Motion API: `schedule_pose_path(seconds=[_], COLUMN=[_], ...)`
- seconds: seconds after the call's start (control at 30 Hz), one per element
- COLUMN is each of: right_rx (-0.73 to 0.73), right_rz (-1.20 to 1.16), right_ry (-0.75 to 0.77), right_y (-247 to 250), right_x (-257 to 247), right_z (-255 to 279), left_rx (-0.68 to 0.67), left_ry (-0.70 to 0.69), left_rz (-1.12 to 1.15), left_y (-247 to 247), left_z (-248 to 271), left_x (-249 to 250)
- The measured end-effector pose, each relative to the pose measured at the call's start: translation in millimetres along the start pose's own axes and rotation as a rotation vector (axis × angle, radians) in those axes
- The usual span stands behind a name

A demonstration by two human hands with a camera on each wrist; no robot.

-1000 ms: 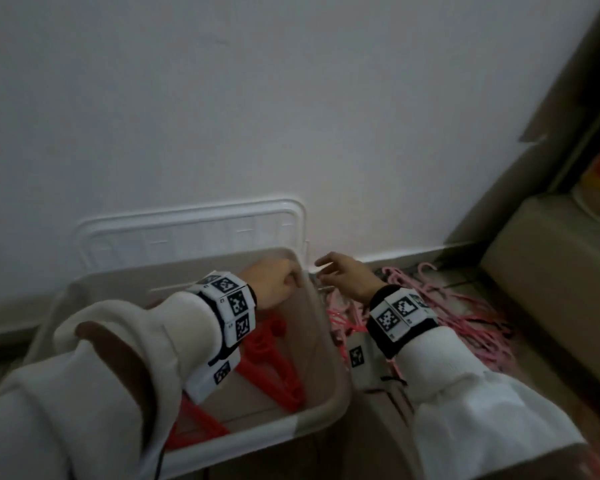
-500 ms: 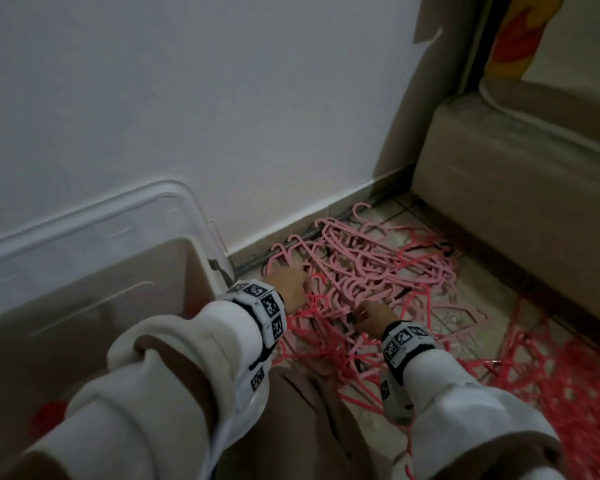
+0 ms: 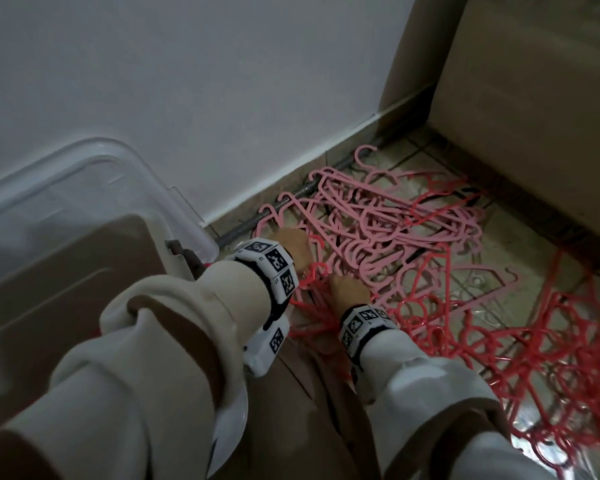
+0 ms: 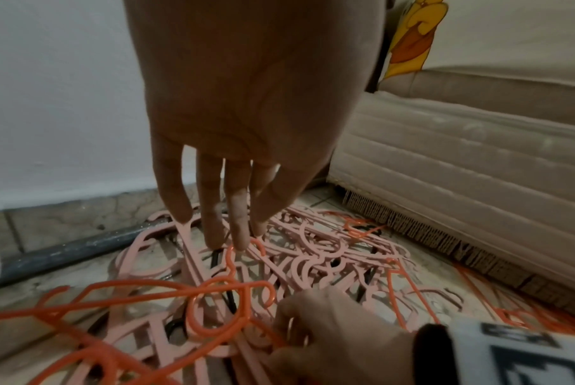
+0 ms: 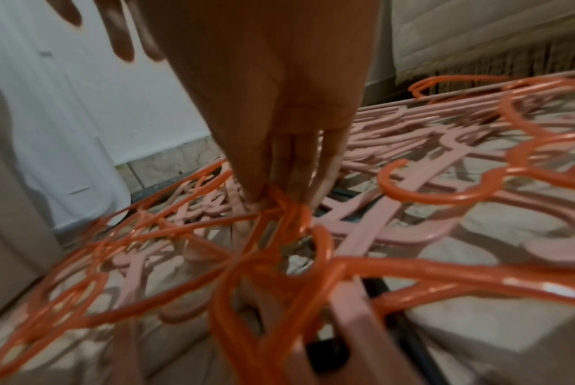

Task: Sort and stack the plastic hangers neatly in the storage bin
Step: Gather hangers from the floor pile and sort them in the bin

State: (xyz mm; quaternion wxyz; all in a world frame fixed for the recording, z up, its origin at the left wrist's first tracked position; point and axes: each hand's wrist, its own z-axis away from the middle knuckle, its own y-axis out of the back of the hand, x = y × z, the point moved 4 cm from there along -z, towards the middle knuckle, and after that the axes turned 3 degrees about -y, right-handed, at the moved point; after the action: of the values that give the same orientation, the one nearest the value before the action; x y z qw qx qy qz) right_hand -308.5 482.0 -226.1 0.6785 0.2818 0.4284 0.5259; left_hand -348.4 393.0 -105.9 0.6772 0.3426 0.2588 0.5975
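**Both hands working in the floor hanger pile**

The storage bin point(image 3: 84, 271) is sitting at left of the head view against the wall point(image 3: 187, 81); pink hangers point(image 3: 395, 230) and red hangers point(image 3: 551, 358) are lying tangled at centre and lower right, hemmed in by the padded furniture point(image 3: 534, 98) at upper right. The left hand point(image 4: 246, 117) is reaching down with fingers straight and spread, tips touching pink hangers. The right hand point(image 5: 272, 104) is pinching red hangers.
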Motion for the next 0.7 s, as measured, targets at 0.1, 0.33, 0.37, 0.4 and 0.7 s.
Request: schedule_pose_path(seconds=[0.1,0.33,0.37,0.4,0.7], right_rx=[0.005,0.253,0.268,0.292,0.451], right_rz=[-0.280,-0.652,-0.675,-0.690,-0.780], right_ry=[0.046,0.064,0.056,0.045,-0.357], right_y=[2,48,53,57,33], right_x=[13,67,80,95,245], right_z=[-3,15,18,22,61], left_rx=[0.000,0.051,-0.007,-0.056,-0.276], left_ry=[0.039,0.008,-0.023,-0.053,-0.214], left_rz=[0.005,0.093,0.118,0.136,0.111], left_y=[0,-16,-19,-25,-107], left_z=[-5,-6,-5,-7,-5], left_x=[-3,11,19,25,111])
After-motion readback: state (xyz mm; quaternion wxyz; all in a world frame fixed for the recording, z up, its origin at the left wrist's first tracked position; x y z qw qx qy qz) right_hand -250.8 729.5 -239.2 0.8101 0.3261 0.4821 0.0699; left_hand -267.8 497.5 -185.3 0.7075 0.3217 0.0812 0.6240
